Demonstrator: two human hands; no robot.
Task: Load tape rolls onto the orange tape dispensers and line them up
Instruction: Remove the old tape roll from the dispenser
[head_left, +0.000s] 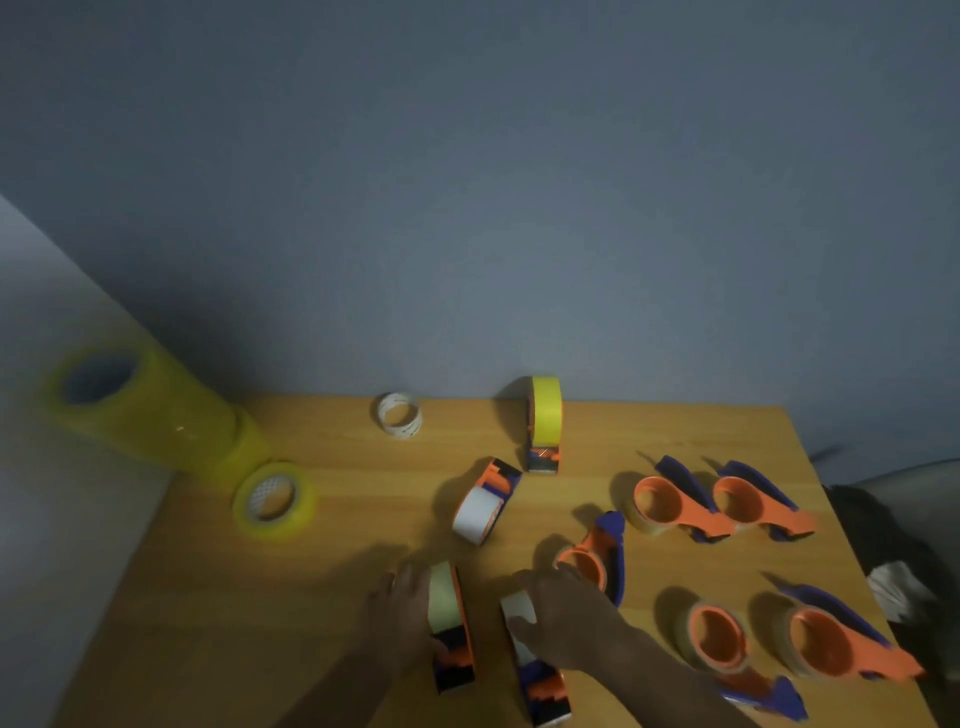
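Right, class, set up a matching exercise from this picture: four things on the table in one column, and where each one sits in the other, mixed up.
Things:
1. tall stack of yellow tape rolls
2. small white tape core
3. upright dispenser with yellow tape
4. left hand

Places:
A. far edge, by the wall, left of centre
B. near edge, beside a loaded dispenser
C. far left corner
D. far edge, near the middle

Pairs: 1-C, 2-A, 3-D, 4-B

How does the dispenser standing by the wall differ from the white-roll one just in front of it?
The dispenser by the wall stands upright and carries a yellow roll. The white-roll dispenser lies tipped over at an angle, nearer the hands, and its roll is white. Both have orange and blue bodies, are loaded, and are untouched.
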